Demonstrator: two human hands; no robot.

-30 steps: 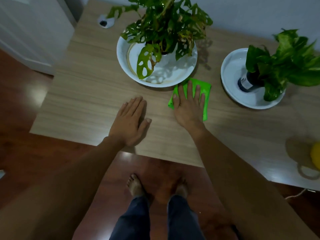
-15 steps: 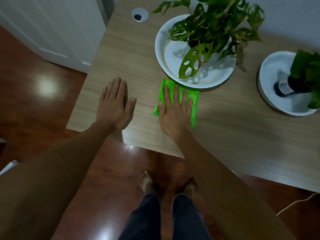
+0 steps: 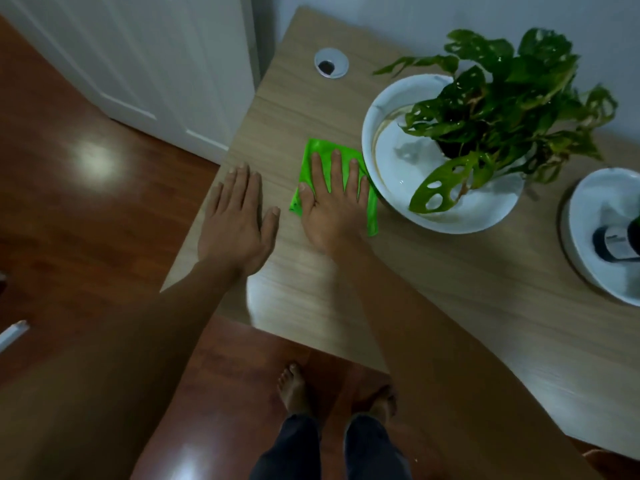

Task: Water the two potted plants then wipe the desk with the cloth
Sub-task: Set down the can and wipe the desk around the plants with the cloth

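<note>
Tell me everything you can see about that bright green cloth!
The bright green cloth is a soft-looking, roughly rectangular rag lying flat on the light wooden desk. The right hand presses on it, palm down and fingers spread, hiding its middle. Its far right corner reaches the rim of the big white bowl-shaped planter.

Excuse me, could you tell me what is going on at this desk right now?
A person is wiping the desk. Their right hand lies flat on a green cloth, pressing it down beside the white bowl that holds a leafy plant. Their left hand rests flat near the desk's left edge. A second white bowl sits farther right.
</note>
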